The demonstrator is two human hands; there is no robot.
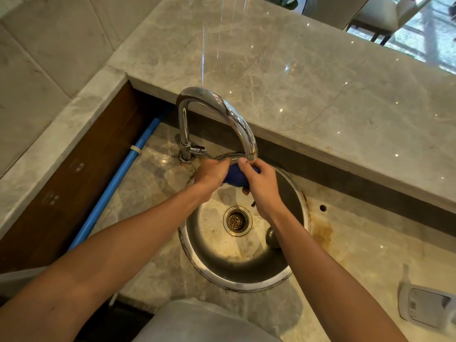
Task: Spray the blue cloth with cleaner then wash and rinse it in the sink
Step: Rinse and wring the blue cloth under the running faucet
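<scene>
Under faucet (217,119) spout, sink (293,267) 12 o'clock: blue cloth (234,177) bunched into dark wet wad. Left hand (209,175) grips its 9 o'clock end, right hand (262,183) its 3 o'clock end. Drain (237,220) below.

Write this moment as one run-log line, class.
stage: washing | left hand and right hand: both grip blue cloth | place: under tap spout, above sink | water flow: unclear
</scene>
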